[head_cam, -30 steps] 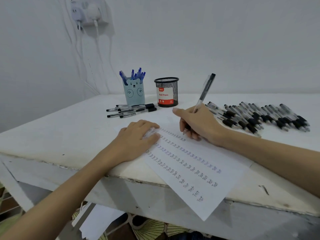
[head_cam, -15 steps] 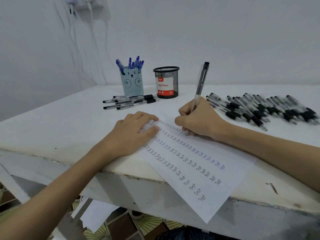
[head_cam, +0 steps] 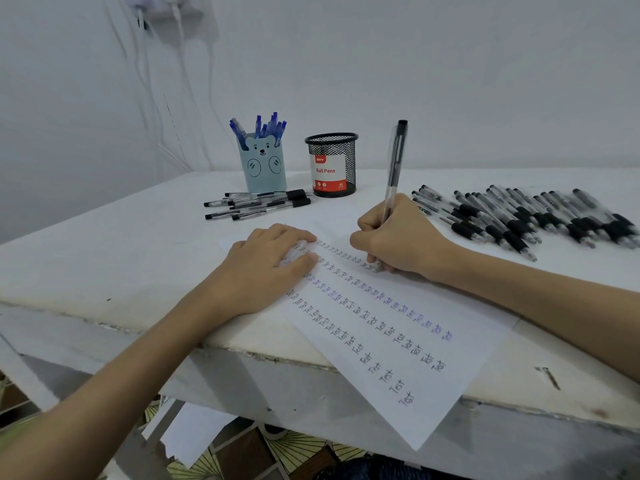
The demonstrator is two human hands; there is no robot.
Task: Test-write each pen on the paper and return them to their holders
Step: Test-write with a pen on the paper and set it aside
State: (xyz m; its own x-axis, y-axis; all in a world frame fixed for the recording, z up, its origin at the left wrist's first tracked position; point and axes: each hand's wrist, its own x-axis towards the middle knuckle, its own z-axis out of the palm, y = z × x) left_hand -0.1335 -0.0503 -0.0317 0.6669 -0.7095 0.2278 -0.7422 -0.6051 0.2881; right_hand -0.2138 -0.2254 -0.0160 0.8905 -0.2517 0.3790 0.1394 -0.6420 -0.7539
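Your right hand grips the light, stiff clear-barrelled black pen low, near the white paper sheet; left hand presses it flat.

Matt white paper; black wire-mesh holder; clear plastic pen; chipped painted table.

I see a clear black-capped pen standing nearly upright, its tip on the white paper, which overhangs the table edge. At 11 o'clock stand a blue bear holder holding blue pens and a black mesh holder. Black pens lie at 2 o'clock.
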